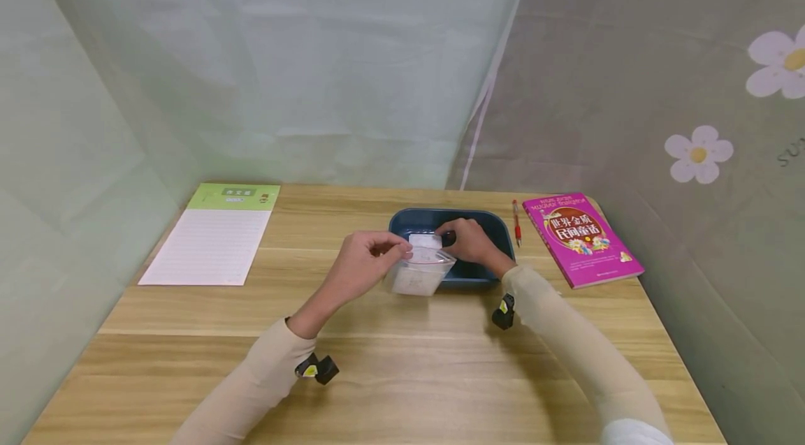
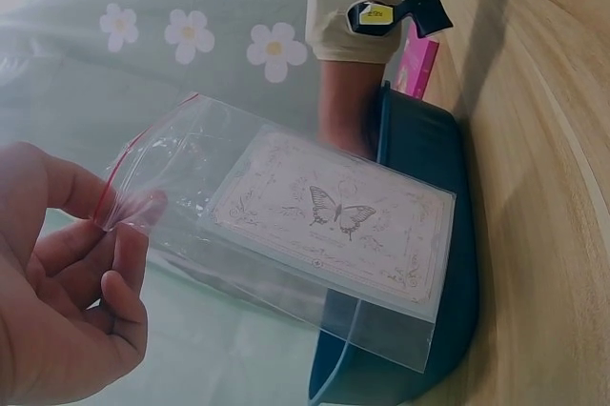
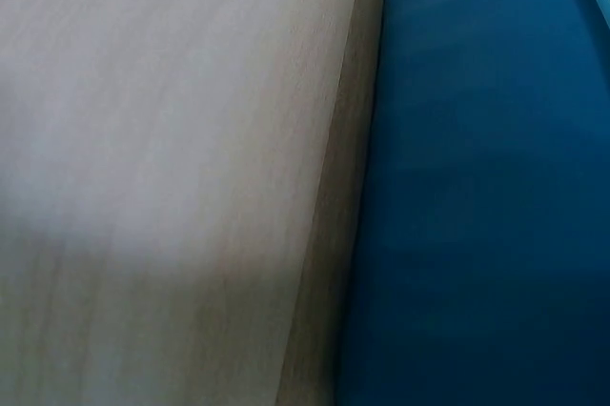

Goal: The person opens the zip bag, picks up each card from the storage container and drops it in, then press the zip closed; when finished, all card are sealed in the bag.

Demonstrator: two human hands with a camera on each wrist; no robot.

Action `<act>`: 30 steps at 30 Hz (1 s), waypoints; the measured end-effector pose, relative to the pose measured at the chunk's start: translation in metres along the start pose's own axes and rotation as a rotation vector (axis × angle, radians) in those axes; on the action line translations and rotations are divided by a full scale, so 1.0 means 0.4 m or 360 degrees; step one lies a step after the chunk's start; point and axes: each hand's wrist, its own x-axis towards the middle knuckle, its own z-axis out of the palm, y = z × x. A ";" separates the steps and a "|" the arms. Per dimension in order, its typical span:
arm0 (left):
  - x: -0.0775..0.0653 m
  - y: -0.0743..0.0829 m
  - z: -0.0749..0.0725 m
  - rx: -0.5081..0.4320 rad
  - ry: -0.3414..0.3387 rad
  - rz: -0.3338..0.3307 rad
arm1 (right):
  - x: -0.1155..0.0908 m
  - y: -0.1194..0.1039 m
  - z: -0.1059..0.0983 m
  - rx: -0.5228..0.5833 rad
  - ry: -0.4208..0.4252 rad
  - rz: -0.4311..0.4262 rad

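Observation:
Fingers and thumb of my left hand (image 1: 367, 263) pinch the red-lined mouth of a clear zip bag (image 2: 286, 225). Inside the bag lies a pale card (image 2: 334, 211) printed with a butterfly and an ornate border. The bag hangs in front of a dark blue bin (image 1: 503, 228). My right hand (image 1: 472, 241) reaches into the bin, its curled fingertips at the corner of a small white card (image 1: 425, 241). Its fingers are hidden behind the bin wall in the left wrist view. Only the bin's outer side (image 3: 486, 177) and the table show in the right wrist view.
A lined writing pad (image 1: 207, 242) with a green header lies at the left on the wooden table (image 1: 402, 375). Right of the bin are a red pen (image 1: 517, 223) and a magenta book (image 1: 581, 239). Fabric curtains (image 1: 314, 68) surround the table's back and sides.

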 end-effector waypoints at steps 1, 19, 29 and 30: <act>0.000 0.000 0.001 -0.0005 -0.0002 0.0003 | -0.001 -0.001 0.000 -0.0002 0.0008 0.0000; 0.001 0.001 0.002 0.0018 0.0003 0.0001 | -0.018 -0.031 -0.051 0.0179 0.0103 -0.0001; -0.005 0.006 0.000 0.0020 -0.0015 0.0000 | -0.063 -0.065 -0.099 0.0274 0.0160 -0.0014; -0.006 0.007 0.000 0.0019 -0.0013 -0.0002 | -0.067 -0.068 -0.105 0.0292 0.0163 -0.0013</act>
